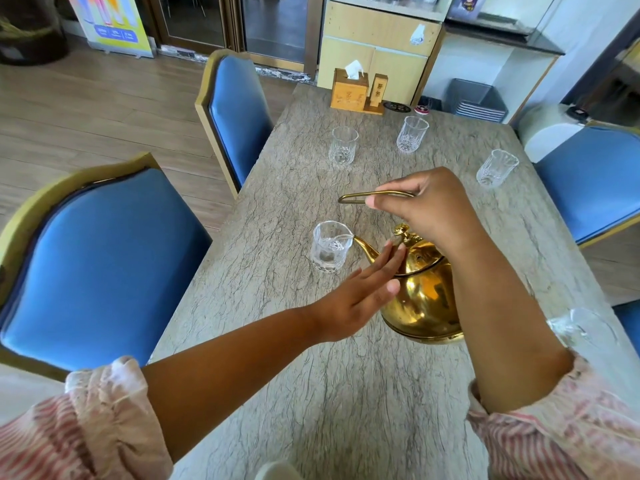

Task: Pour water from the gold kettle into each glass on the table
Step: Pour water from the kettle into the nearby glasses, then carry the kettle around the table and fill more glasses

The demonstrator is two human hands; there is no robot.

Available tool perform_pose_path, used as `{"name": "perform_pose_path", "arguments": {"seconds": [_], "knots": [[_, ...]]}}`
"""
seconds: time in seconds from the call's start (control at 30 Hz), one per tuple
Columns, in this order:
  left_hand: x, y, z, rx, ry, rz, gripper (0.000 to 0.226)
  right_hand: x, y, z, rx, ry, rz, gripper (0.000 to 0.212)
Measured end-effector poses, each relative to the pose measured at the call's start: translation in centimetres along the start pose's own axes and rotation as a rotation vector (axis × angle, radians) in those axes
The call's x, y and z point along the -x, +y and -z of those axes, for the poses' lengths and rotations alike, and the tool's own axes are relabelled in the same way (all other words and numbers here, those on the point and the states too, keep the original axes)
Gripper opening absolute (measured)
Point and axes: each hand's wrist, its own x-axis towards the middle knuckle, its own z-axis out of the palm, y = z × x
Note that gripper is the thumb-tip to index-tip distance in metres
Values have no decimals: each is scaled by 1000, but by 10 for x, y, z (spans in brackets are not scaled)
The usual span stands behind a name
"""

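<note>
One glass (329, 245) is being filled from the gold kettle (420, 296); right hand (429, 206) grip clamped on its handle, left hand (360, 292) open against the lid; three far glasses (343, 145) seemingly empty.

A restaurant dining room is showing here: blue padded chairs (104, 265) are flanking a stone-patterned table (363, 393) bearing a wooden tissue box (349, 91), with a poster stand (110, 22) and stacked trays (479, 103) sitting behind.

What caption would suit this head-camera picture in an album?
Right hand tilts the gold kettle by its handle, spout at the nearest glass, left hand steadying the lid.
</note>
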Motion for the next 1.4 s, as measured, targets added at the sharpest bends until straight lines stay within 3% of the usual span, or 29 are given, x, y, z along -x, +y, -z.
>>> {"name": "perform_pose_path", "arguments": {"seconds": [0.43,0.6,0.73,0.87,1.2,1.4], "knots": [[1,-10,-2,8,15,90,58,17,30,-14,-147,131,-39,43],[6,0,-11,-48,37,114,53,35,46,-8,-378,208,-94,26],[12,12,-25,-206,98,130,55,56,54,3,-636,243,-168,28],[29,29,-48,-354,192,111,55,79,57,15,-767,201,-138,40],[107,63,-105,-507,436,201,61,143,39,24,-846,-140,45,21],[170,66,-130,-530,612,319,61,185,15,-2,-807,-326,80,29]]}}
